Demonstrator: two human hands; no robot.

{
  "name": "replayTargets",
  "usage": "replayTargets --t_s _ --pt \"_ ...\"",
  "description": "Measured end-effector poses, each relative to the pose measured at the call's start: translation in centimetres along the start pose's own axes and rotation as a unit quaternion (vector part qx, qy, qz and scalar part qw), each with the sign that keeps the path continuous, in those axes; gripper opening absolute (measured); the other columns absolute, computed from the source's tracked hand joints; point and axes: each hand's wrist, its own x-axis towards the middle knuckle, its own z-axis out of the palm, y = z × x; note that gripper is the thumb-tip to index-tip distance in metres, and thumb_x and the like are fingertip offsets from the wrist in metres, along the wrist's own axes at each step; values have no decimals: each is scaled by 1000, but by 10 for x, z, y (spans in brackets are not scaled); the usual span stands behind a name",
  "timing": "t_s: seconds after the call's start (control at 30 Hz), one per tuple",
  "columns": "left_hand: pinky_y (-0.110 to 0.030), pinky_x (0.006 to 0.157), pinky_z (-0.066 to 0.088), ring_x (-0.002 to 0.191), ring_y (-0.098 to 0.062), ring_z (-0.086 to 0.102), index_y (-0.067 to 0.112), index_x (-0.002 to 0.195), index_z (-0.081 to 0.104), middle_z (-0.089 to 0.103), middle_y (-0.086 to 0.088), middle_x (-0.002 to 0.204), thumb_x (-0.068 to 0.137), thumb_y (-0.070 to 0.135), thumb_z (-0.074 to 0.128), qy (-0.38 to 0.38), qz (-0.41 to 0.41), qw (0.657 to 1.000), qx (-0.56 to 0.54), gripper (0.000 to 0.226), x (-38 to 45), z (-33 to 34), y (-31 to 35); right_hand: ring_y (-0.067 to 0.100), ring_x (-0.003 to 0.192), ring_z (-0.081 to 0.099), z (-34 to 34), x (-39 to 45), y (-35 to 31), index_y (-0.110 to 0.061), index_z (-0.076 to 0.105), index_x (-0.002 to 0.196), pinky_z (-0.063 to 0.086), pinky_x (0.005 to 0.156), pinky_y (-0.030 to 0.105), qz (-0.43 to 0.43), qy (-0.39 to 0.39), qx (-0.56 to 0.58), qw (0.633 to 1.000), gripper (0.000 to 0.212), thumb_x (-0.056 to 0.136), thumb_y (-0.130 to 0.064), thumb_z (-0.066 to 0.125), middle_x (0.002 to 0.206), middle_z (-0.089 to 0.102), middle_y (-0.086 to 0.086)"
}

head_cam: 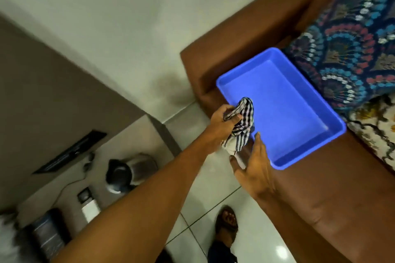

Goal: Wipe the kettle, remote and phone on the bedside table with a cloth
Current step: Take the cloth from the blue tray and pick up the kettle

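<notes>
Cloth picked up at the tray's near corner

The left hand point(222, 121) pinches the soft, light cloth point(241, 126) in a bunch; the right hand point(256, 168) is spread beside the tray point(299, 100).

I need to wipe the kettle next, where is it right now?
In the head view the kettle stands at lower left on the bedside table, beside the black remote, left of both arms.
</notes>
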Motion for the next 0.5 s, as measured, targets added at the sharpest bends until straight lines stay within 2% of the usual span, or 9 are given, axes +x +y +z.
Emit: replayTargets --t_s 0.07,0.17,0.2,0.3,0.33,0.4,0.43,0.5 --pt "-32 88 59 103 -22 70 12 132 62 72 -14 125 99 9 68 22 -14 997 -79 34 -22 -49 17 22 157 34 20 -10 -41 -16 11 171 33 128 41 -46 -24 15 999 113 87 -37 84 174 30 8" --pt "-44 104 57 119 -31 71 10 136 62 73 -15 132 98 9 68 54 -32 980 -191 38 -63 -127 30 23 152 44 52 -32 -97 -21 19 169 43 124 46 -98 -75 31 992 104 88 -31 83 167 40 4" --pt "-45 105 57 119 -32 71 8 135 63 74 -16 129 98 9 67 62 -34 973 -221 38 -76 -146 32 23 151 46 61 -39 -107 -22 21 169 44 123 44 -101 -92 32 990 101 89 -32 82 166 41 3" --pt "-39 93 63 105 -26 76 6 131 67 80 -11 113 97 8 66 103 -16 945 -309 34 -126 -222 21 18 151 44 100 -71 -140 -25 20 170 39 116 26 -112 -174 28 978 99 92 -39 80 167 42 -1" --pt "-41 96 62 105 -25 76 6 132 67 80 -11 114 97 9 66 121 -8 938 -325 35 -141 -247 13 18 151 45 114 -80 -150 -24 20 170 38 113 24 -112 -198 30 973 98 93 -40 80 167 43 -1" --pt "-46 105 57 115 -29 73 5 135 66 75 -17 128 96 9 68 154 6 925 -348 39 -170 -291 -7 21 151 46 144 -98 -161 -21 26 168 38 116 27 -96 -227 41 968 94 94 -42 79 166 46 2" --pt "-46 105 57 118 -31 72 5 135 65 73 -18 131 95 9 69 163 15 918 -360 40 -182 -307 -17 23 152 46 156 -106 -164 -19 30 166 39 121 32 -76 -236 50 967 90 94 -43 79 166 47 4" --pt "-40 94 62 113 -28 75 6 133 68 76 -15 127 95 11 71 186 25 906 -380 38 -204 -339 -44 28 149 50 184 -126 -163 -15 41 162 43 123 46 -29 -253 76 964 80 96 -45 76 162 52 9"
